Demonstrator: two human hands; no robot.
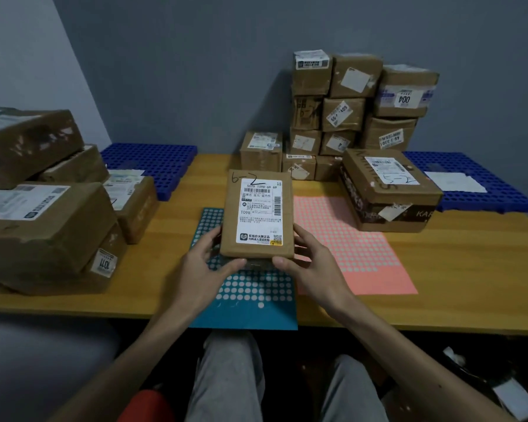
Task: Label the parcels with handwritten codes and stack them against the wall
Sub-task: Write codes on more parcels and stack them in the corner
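Gripping parcel [258, 214] marked "6-2", label "T098": left hand [202, 264], right hand [315, 263].

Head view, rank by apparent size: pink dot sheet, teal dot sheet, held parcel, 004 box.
1. pink dot sheet and teal dot sheet: look alike, teal partly covered.
2. held parcel.
3. 004 box, but it sits farthest back, so true size unsure.

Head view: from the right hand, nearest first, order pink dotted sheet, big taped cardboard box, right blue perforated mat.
1. Pink dotted paper sheet, beside the right hand.
2. Big taped cardboard box, farther back, right.
3. Blue perforated plastic mat, far right.
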